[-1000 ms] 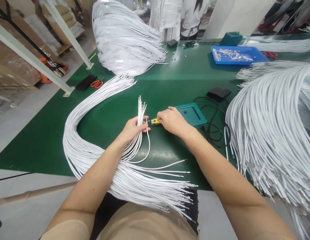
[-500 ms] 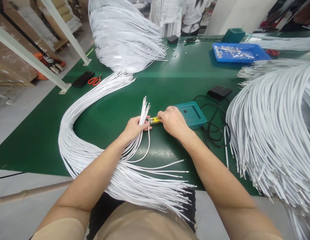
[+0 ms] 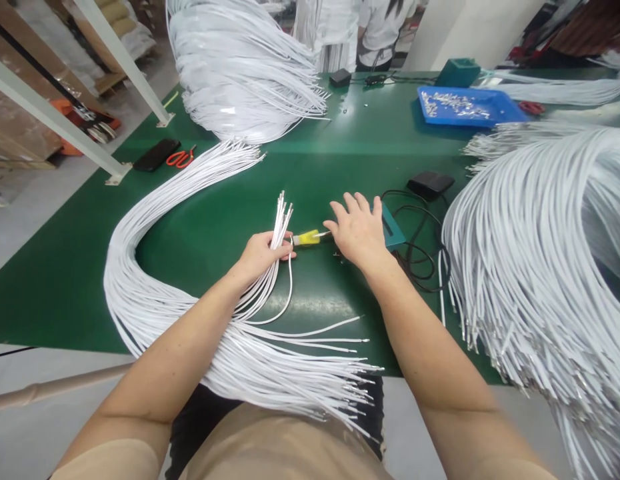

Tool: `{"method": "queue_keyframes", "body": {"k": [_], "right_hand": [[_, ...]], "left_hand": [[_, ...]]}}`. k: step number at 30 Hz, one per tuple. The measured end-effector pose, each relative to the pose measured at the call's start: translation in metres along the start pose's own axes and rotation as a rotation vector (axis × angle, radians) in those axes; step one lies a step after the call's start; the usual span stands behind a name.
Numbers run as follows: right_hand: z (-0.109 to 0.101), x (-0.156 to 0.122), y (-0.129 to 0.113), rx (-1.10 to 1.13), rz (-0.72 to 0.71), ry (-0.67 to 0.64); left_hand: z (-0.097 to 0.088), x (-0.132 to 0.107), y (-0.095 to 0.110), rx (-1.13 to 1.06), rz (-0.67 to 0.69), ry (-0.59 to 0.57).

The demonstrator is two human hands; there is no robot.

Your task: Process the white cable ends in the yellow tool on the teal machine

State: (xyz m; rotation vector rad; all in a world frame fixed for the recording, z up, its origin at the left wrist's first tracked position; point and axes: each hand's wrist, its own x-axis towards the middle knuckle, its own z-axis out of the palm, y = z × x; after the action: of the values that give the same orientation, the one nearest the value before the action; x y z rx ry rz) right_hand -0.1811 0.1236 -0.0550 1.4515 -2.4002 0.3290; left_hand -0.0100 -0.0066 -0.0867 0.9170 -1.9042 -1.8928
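Note:
My left hand [image 3: 260, 257] is closed around a small bunch of white wires [image 3: 279, 227] whose metal-tipped ends point up. One more wire loops down from its fingertips. A small yellow-handled tool [image 3: 307, 238] lies level just right of those fingertips, its thin metal part pointing at my right hand; I cannot tell whether the left fingers touch it. My right hand [image 3: 359, 230] is open with spread fingers, partly covering a teal tray [image 3: 394, 230]. A thick bundle of white wires [image 3: 123, 267] curves across the table and under my left forearm.
Large heaps of white wires stand at the back [image 3: 240, 73] and right [image 3: 520, 247]. A blue tray [image 3: 470, 117] holds small metal parts. A black pedal-like box [image 3: 430, 184] with cables, red-handled scissors [image 3: 180, 159] and a black flat object [image 3: 157, 155] lie on the green table. People stand behind.
My right hand has let go of the yellow-handled tool, spread its fingers and shifted right over the teal tray. My left hand keeps its wires. The whole view has shifted slightly.

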Motion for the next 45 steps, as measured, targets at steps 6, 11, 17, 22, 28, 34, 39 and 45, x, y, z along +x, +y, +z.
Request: {"method": "queue_keyframes", "body": {"k": [6,11,17,22,28,34,39,45], "right_hand": [[-0.021,-0.004,-0.038,0.426,-0.274,-0.079],[-0.021,-0.029,-0.083,0.723,-0.609,-0.346],[-0.019,-0.039,-0.086,0.911,-0.469,-0.921],[-0.018,-0.015,-0.062,1.163,0.06,-0.603],[-0.005,-0.001,-0.052,1.526,0.358,-0.284],[-0.001,-0.003,-0.054,1.613,0.358,-0.272],[0.004,-0.005,-0.058,1.567,0.393,-0.202],[-0.003,-0.006,-0.061,1.61,0.389,-0.221]], "left_hand": [[-0.01,-0.003,0.007,-0.094,0.07,0.052],[-0.013,-0.007,0.01,-0.219,0.061,0.003],[-0.015,-0.01,0.013,-0.288,-0.034,-0.059],[-0.014,-0.01,0.011,-0.259,-0.002,-0.071],[-0.004,-0.014,0.015,-0.168,0.043,-0.104],[0.0,-0.013,0.019,-0.234,0.022,-0.088],[0.003,-0.011,0.015,-0.166,0.104,-0.016],[0.007,-0.018,0.019,-0.245,0.033,-0.075]]}}
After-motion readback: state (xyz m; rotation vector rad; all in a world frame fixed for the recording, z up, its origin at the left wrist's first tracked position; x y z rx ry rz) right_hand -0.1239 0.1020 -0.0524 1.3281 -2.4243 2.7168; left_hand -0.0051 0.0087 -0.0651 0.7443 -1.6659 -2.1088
